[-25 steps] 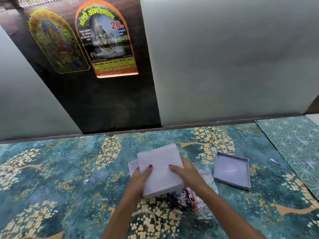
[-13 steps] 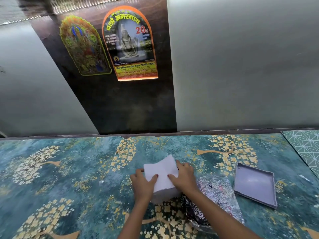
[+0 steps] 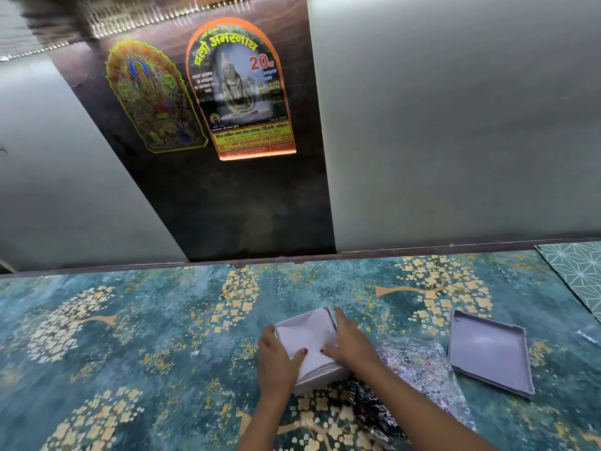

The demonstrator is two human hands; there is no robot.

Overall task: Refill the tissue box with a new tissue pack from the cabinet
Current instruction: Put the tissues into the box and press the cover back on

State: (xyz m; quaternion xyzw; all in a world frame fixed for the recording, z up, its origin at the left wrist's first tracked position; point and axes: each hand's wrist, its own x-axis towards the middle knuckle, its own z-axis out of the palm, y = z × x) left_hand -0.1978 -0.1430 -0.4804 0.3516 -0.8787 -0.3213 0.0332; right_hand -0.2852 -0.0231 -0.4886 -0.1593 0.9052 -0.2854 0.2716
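Tissues [image 3: 310,340]: sunk in the tissue box [image 3: 322,380] on the tabletop [image 3: 130,336].
Left hand [image 3: 278,358], right hand [image 3: 349,341]: flat, pressing down on the stack.
Lid [image 3: 489,351]: well right, nearer right hand.

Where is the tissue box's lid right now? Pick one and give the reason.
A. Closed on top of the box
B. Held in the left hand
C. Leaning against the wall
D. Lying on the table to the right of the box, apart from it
D: the lid lies flat on the table to the right of the box, while both hands, left and right, press the white tissues into the open box.
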